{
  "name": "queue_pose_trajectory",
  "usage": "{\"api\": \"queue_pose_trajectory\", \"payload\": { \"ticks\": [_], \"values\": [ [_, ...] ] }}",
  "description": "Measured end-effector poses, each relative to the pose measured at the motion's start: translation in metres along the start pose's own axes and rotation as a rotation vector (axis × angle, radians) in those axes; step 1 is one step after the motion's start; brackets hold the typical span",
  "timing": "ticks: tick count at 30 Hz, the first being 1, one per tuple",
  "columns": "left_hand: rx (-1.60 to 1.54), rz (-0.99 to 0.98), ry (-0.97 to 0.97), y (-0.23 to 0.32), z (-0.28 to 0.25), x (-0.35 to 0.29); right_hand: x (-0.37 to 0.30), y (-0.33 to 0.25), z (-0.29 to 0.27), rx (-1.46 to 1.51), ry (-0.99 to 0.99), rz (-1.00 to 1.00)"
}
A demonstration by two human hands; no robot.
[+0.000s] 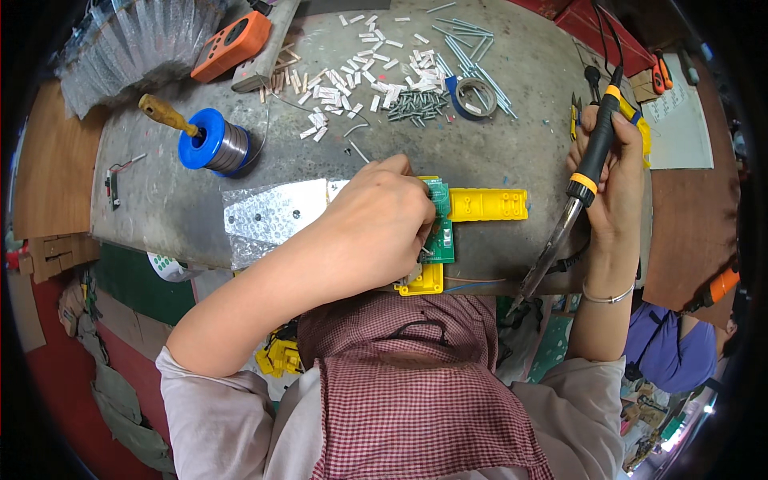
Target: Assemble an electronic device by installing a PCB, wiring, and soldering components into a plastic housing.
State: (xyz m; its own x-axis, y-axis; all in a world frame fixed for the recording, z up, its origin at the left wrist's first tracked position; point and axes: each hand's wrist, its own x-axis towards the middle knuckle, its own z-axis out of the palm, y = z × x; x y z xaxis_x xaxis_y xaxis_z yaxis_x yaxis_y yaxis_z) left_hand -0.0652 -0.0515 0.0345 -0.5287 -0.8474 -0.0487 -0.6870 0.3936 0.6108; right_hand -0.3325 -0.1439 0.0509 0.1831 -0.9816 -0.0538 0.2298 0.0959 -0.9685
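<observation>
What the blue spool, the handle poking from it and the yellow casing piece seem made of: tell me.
Blue spool: probably plastic, smooth, judging by its even colour and clean round rim.
Handle: likely wood, perhaps varnished, given its warm yellow-brown tone and sheen.
Yellow casing piece: apparently moulded plastic, from the raised shapes inside; gloss is hard to judge.

A green printed circuit board, its left part hidden, lies over a yellow plastic housing, with pale rectangular patches near the board's right edge. The housing shows molded ribs and small posts inside, 1 open trough reaching out to the right and another yellow section showing below the board. Well to the right, apart from both, a soldering iron is held at a slant, its black handle ringed by 2 yellow-orange bands and its metal barrel pointing down and left.
</observation>
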Motion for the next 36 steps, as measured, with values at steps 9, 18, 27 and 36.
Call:
{"api": "queue_pose_trajectory", "payload": {
  "ticks": [9,18,27,36],
  "values": [
    [-0.063,-0.078,0.549,-0.013,-0.01,-0.024,0.001,-0.007,0.012,-0.139,0.169,-0.077],
    [-0.048,-0.219,0.625,-0.028,0.013,-0.016,0.009,-0.013,0.011,-0.124,0.079,0.01],
    [-0.095,0.071,0.455,-0.011,0.026,-0.014,0.003,0.005,0.015,-0.232,0.108,-0.043],
    [-0.066,0.066,0.388,-0.007,0.023,-0.012,0.001,0.008,0.019,-0.235,0.139,-0.015]
  ]
}}
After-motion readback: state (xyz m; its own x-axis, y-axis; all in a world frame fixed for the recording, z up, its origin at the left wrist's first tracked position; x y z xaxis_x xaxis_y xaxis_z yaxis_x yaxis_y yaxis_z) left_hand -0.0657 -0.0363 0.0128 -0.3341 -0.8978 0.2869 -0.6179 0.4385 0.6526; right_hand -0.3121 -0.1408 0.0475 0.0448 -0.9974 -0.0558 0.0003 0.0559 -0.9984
